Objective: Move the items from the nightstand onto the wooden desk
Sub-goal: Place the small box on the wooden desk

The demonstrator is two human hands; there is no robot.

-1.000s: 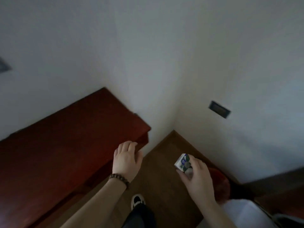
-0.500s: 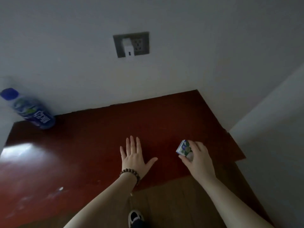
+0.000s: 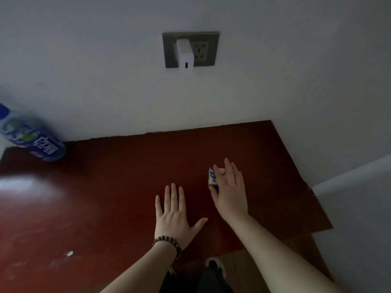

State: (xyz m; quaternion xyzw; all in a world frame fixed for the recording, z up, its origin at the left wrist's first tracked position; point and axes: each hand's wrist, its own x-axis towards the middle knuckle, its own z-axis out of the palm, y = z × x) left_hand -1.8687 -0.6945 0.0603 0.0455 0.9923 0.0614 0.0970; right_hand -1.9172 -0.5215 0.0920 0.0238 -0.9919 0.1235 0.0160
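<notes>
A dark red wooden desk (image 3: 110, 187) stands against the white wall. My right hand (image 3: 230, 191) holds a small white and blue box (image 3: 212, 177) between thumb and fingers, low over the right half of the desk top, with the box at or just above the surface. Most of the box is hidden by my fingers. My left hand (image 3: 174, 214), with a bead bracelet on the wrist, lies flat on the desk beside it, fingers spread. A blue-labelled plastic bottle (image 3: 31, 138) stands at the desk's back left corner.
A grey wall socket plate (image 3: 209, 49) with a white charger (image 3: 185, 52) plugged in sits above the desk. The desk's right edge meets a side wall (image 3: 349, 197). My shoe (image 3: 214, 265) shows on the floor below the front edge.
The view swung from the room corner to the desk. My right hand carried the box forward and lowered it over the desk top. My left hand went from the desk's edge to flat on top.
</notes>
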